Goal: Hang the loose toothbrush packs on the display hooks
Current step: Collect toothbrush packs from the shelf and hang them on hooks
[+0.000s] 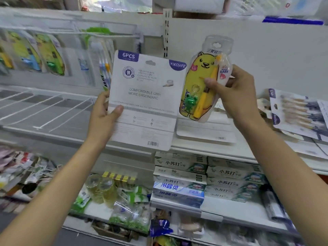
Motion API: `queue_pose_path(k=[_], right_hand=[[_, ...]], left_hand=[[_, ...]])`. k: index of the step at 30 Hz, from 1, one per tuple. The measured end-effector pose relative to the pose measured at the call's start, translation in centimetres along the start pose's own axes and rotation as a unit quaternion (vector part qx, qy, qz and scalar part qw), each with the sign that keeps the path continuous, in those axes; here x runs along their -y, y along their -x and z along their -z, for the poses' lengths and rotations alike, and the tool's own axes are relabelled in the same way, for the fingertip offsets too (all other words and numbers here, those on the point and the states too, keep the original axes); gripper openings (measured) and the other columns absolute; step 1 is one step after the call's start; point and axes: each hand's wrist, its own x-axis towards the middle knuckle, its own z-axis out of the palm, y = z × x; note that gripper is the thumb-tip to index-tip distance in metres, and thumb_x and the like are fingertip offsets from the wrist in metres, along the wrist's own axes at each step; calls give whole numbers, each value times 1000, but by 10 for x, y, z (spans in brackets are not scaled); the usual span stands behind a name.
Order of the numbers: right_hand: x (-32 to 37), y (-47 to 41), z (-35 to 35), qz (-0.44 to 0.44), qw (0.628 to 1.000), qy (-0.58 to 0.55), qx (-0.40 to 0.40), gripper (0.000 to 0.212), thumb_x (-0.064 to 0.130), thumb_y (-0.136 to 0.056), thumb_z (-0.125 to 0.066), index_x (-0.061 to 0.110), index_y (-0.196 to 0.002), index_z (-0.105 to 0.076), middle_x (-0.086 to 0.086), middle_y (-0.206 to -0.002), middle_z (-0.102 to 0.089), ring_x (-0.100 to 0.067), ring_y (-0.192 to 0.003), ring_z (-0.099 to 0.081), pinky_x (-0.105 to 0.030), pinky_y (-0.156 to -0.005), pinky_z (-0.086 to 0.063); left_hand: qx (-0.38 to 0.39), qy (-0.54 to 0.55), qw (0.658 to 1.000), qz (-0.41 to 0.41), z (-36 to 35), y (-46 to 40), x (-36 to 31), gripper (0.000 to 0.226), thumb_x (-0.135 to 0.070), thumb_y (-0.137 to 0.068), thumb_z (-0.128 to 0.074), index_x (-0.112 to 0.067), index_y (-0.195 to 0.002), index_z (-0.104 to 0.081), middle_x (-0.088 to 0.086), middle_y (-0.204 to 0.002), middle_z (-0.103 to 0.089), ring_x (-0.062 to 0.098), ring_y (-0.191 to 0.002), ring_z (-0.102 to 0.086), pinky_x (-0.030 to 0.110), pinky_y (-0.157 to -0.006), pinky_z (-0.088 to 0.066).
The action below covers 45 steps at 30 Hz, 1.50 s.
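We're in a shop, in the toiletries aisle by the look of it. White metal shelves carry stacked toothpaste boxes, and toothbrush packs hang in rows from wire hooks at upper left. A barcode shows on the white card pack. Bagged goods, blurry, crowd the lower shelf.

White shelf at mid height: flat white card packs lying on it, more toothbrush packs piled at the right end. Lower shelf carries stacked toothpaste boxes (green-white, some blue), bagged goods to their left.
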Motion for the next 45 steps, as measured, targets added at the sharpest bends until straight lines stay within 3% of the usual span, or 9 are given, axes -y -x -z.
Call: queue_pose_path(k=[6, 11, 15, 18, 21, 28, 32, 38, 45], right_hand=[[18, 18, -68, -32, 997, -48, 54, 23, 17, -89, -75, 11, -111, -68, 0, -99, -77, -14, -88, -75, -36, -80, -62], [31, 34, -141, -53, 993, -64, 89, 18, 17, -91, -73, 19, -108, -67, 4, -99, -76, -11, -89, -74, -35, -83, -61], [47, 49, -211, -53, 990, -54, 116, 18, 17, -91, -72, 14, -108, -67, 1, -97, -77, -12, -87, -74, -39, -83, -61], [61, 62, -265, -52, 987, -56, 138, 19, 17, -91, -73, 14, -109, -68, -1, -98, -77, -16, -89, -74, -46, -87, -59], [77, 74, -319, -68, 982, -70, 159, 23, 20, -90, -73, 16, -112, -68, 1, -100, -77, -16, -93, -74, -47, -89, -58], [117, 97, -437, -73, 972, -112, 193, 19, 13, -90, -72, 15, -108, -66, 3, -95, -76, -6, -82, -73, -23, -72, -58], [130, 97, -491, -79, 968, -99, 215, 23, 19, -90, -73, 15, -112, -66, 2, -100, -76, -12, -90, -73, -40, -84, -60], [132, 80, -557, -74, 969, -86, 221, 21, 23, -90, -73, 21, -110, -66, 4, -99, -76, -13, -91, -73, -46, -86, -59], [131, 33, -635, -39, 965, -109, 234, 23, 23, -91, -72, 19, -114, -67, 4, -102, -76, -10, -91, -73, -35, -82, -60]], left_hand=[[-36, 22, 999, 23, 69, 15, 21, 34, -3, -97, -60, -24, -122, -55, -1, -117, -71, 14, -105, -69, 28, -83, -58], [-71, 3, 997, 31, 144, 19, 39, 34, -7, -97, -62, -12, -129, -49, 7, -123, -67, 22, -109, -67, 41, -89, -58], [-85, -7, 996, 34, 217, 25, 50, 30, -8, -97, -62, -18, -123, -51, 7, -124, -67, 24, -109, -68, 43, -87, -57], [-91, -15, 995, 36, 275, 31, 53, 28, -9, -99, -60, -30, -116, -54, -2, -121, -68, 17, -107, -68, 38, -85, -56], [-102, -22, 994, 39, 334, 40, 56, 26, -7, -99, -59, -25, -119, -53, -2, -122, -66, 17, -110, -66, 38, -88, -55], [-158, -55, 985, 41, 464, 50, 66, 32, -2, -97, -59, -20, -123, -53, -3, -121, -67, 8, -108, -66, 33, -91, -53], [-186, -40, 980, 49, 515, 47, 77, 30, -2, -97, -59, -23, -119, -55, -3, -117, -70, 9, -102, -69, 23, -79, -57], [-198, -46, 977, 63, 566, 18, 105, 35, -5, -97, -59, -35, -114, -57, -7, -116, -71, 16, -105, -69, 37, -84, -54], [-226, -15, 972, 57, 618, -32, 141, 33, 1, -96, -57, -10, -127, -54, -4, -113, -72, 15, -101, -70, 25, -79, -59]])
